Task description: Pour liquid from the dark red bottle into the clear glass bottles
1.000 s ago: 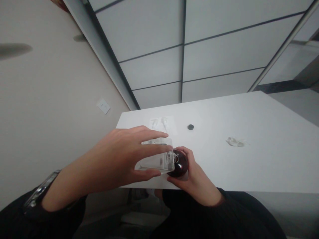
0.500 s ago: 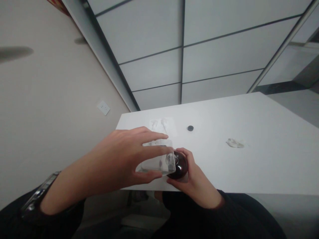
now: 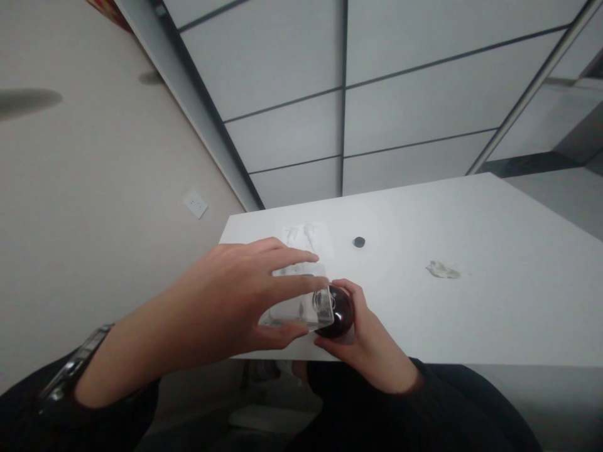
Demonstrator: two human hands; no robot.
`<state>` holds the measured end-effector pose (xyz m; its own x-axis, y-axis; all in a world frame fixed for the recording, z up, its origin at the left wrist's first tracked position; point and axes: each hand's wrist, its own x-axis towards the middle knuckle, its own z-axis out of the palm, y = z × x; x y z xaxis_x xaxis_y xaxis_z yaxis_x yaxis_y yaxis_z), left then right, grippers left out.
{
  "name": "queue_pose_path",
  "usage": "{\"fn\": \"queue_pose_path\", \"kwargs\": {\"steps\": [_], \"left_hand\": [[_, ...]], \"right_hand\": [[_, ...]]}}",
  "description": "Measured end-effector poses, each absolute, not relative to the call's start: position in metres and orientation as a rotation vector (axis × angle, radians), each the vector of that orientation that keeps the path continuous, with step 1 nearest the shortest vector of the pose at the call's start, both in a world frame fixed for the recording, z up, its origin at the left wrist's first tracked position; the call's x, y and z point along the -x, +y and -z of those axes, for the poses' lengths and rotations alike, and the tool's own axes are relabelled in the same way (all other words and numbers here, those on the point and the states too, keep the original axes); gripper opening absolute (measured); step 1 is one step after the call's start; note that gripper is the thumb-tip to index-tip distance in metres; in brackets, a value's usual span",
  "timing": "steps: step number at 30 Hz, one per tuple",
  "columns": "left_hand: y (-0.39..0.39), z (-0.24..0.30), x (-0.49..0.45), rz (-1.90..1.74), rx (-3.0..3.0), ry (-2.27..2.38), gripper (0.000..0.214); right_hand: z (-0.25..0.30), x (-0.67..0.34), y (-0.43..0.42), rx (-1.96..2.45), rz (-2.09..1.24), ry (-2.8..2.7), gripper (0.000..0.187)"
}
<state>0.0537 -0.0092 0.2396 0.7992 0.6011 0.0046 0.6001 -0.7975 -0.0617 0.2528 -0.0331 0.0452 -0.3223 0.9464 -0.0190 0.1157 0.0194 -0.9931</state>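
Near edge of the white desk (image 3: 471, 326): I see both hands meet here, toward the left corner.
Left hand (image 3: 221, 304): wrapped around a clear tumbler-like container (image 3: 301, 304), tipped over, its mouth against the dark vessel.
Right hand (image 3: 372, 345): gripping a round glossy dark-red vessel (image 3: 340, 312) from the right.
Progress: I judge the tipping is under way; I cannot tell what remains inside, and neither piece is set down.
Far side: small black disc (image 3: 359, 242), crumpled clear wrapper (image 3: 443, 270).
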Motion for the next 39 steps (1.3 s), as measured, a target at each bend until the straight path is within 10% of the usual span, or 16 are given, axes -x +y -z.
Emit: {"fn": "queue_pose_path", "kwargs": {"steps": [39], "left_hand": [[-0.004, -0.246, -0.074, -0.078, 2.917, -0.941, 0.042]], "right_hand": [[-0.046, -0.255, -0.033, 1.103, -1.353, -1.564, 0.08]]}}
